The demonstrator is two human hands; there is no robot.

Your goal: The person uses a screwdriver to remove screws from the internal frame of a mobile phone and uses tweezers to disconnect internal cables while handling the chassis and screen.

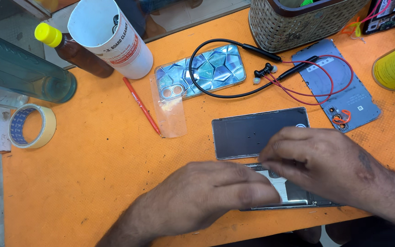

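At the bench's near edge, an opened phone [293, 194] is covered by the left hand [206, 196], fingers together, and pinched by the right hand [325, 160].

Glossy glass phone screen [252, 132], matt orange mat [92, 183], woven wicker basket [275, 27].
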